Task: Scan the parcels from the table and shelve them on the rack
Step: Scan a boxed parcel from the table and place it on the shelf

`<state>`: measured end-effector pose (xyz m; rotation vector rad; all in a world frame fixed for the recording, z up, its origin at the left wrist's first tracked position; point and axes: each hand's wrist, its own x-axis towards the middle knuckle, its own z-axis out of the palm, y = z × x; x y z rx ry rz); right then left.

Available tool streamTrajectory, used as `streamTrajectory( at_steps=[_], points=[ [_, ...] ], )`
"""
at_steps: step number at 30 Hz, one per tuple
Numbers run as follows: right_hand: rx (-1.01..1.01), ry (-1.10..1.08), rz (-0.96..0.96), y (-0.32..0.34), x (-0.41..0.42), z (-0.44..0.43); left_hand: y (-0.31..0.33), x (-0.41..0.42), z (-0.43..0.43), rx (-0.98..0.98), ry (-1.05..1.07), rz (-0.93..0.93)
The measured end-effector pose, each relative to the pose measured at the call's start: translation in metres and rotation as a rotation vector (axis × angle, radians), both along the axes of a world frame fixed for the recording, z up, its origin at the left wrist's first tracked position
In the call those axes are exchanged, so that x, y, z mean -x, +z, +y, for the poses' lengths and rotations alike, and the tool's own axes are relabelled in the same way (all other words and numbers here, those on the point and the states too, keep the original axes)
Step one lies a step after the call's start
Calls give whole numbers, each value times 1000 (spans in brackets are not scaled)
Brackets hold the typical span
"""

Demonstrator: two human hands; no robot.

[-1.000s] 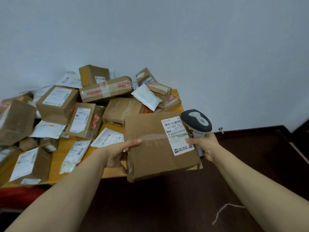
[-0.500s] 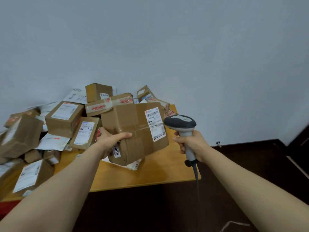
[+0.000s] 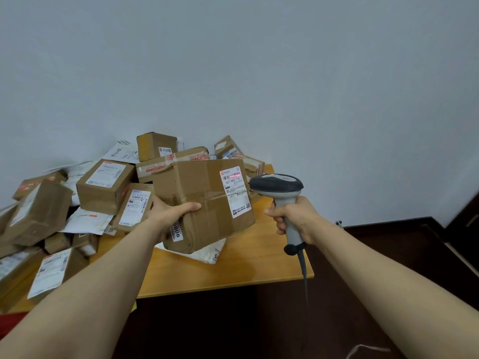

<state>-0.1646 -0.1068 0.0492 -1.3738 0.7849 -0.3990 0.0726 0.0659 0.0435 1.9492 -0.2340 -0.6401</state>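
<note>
A brown cardboard parcel [image 3: 204, 203] is lifted above the wooden table [image 3: 248, 265]. My left hand [image 3: 171, 213] grips its left side, thumb lying across the top. A white shipping label [image 3: 235, 191] faces up on the parcel's right end, and a red scan line crosses the label's barcode. My right hand [image 3: 293, 220] grips the handle of a grey barcode scanner [image 3: 278, 189]. The scanner's dark head points left at the label from just beside the parcel's right edge. Its cable hangs down past the table's front edge.
Several cardboard boxes [image 3: 106, 185] and white mailer bags [image 3: 88, 220] are heaped over the table's left and back, against a pale wall. A white bag [image 3: 207, 251] lies under the held parcel. Dark wooden floor [image 3: 388, 255] lies to the right and in front.
The parcel has moved away from me and up over the table, tilted with its label toward the scanner. The scanner now sits right of the label, and a red scan line has appeared on the barcode.
</note>
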Motion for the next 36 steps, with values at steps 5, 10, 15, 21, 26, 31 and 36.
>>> streamTrajectory(
  at_steps=[5,10,15,21,26,31,36],
  points=[
    [-1,-15,15,5,-3,5,3,-3,4,15,-13,-3],
    [34,-41,67,5,-2,8,3,-7,8,15,-5,-26],
    [54,-43,70,7,-4,10,1,-11,12,-4,3,-35],
    [66,-57,95,8,-5,17,-2,-16,19,-34,-12,-24],
    [64,-85,108,9,-5,26,-4,-19,26,-37,-12,-20],
    [67,-100,108,14,-6,41,-4,-20,36,-14,-21,-5],
    [-29,-111,11,13,-3,64,-3,-18,60,71,-68,91]
  ],
)
